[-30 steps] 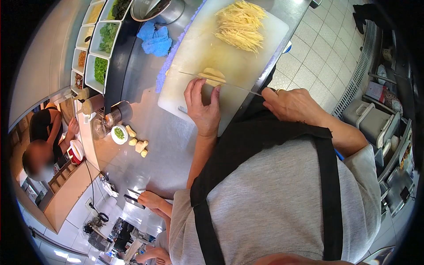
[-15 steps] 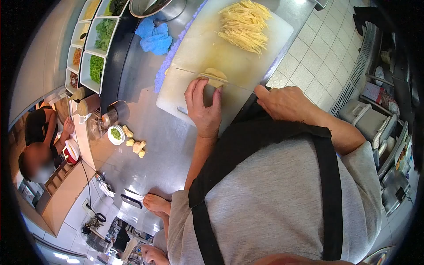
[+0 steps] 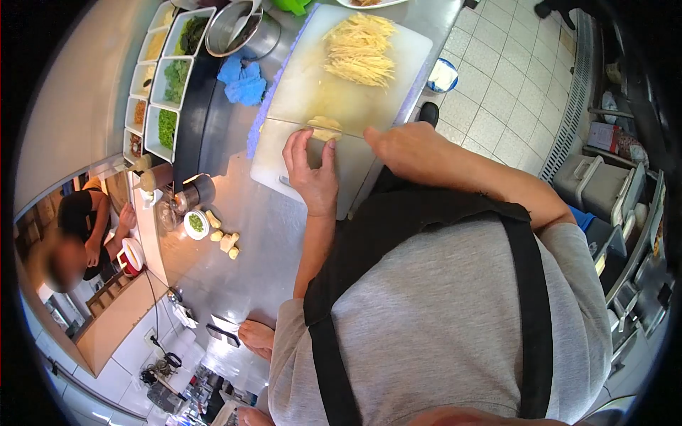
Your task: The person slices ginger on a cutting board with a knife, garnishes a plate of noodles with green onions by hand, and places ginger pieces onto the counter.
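My right hand is wrapped round the handle of a knife, whose thin blade crosses the white cutting board. Under my left hand lies a pale yellow piece of what looks like peeled ginger. The left fingertips are bent and press on its near edge, right beside the blade. Farther up the board rests a heap of thin pale yellow shreds. The knife handle is hidden inside my right fist.
Left of the board are a crumpled blue cloth, a metal pot and trays of chopped greens. Ginger knobs lie by a small white bowl. A co-worker is at far left; another person's hand rests near a phone.
The view has shifted, so the board appears farther left. My left fingers stay on the ginger and my right hand keeps the knife across it. The co-worker at left has moved their arms.
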The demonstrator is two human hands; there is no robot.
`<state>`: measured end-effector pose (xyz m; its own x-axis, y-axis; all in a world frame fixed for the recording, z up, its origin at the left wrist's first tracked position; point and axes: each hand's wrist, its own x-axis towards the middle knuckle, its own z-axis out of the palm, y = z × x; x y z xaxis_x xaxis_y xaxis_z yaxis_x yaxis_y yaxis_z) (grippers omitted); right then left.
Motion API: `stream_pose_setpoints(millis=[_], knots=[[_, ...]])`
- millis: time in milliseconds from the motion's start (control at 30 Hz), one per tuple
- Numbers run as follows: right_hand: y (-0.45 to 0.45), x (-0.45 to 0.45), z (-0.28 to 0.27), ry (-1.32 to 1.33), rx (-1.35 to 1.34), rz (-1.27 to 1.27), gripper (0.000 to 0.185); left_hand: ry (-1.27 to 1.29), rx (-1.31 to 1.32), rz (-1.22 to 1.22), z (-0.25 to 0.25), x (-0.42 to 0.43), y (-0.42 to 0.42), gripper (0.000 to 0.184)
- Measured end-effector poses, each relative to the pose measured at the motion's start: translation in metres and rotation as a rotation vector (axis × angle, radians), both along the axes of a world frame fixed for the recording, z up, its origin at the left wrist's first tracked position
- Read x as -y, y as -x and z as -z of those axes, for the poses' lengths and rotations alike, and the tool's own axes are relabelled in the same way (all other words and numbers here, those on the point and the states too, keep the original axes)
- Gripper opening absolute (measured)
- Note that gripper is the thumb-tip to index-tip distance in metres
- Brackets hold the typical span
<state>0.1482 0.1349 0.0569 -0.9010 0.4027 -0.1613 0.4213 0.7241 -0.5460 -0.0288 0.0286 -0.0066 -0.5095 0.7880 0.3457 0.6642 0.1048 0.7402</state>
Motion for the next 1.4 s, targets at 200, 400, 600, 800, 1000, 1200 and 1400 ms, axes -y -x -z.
stream_pose_setpoints(millis=[200,400,600,800,1000,1200,1400], knots=[[-0.003,0.001,0.022,-0.004,-0.027,0.063,0.015,-0.006,0.024,0.003,0.004,0.001,-0.001,0.038],[-0.019,-0.006,0.018,-0.056,-0.01,0.086,0.023,-0.017,-0.028,-0.018,0.004,0.004,0.001,0.036],[-0.027,0.008,-0.017,-0.019,0.057,0.064,0.02,-0.059,-0.004,-0.026,0.003,0.003,0.0,0.036],[-0.03,0.005,-0.025,-0.019,0.135,0.054,0.017,-0.037,-0.028,-0.023,0.001,0.003,0.0,0.038],[-0.027,0.0,-0.025,0.01,0.211,0.003,0.023,-0.023,0.0,-0.027,-0.001,0.003,0.0,0.037],[-0.013,-0.003,-0.036,0.057,0.289,-0.013,0.019,-0.016,0.004,-0.034,-0.002,0.003,0.0,0.037],[0.001,-0.008,-0.018,0.043,0.196,-0.019,0.016,-0.008,0.024,-0.014,-0.002,0.003,0.002,0.037]])
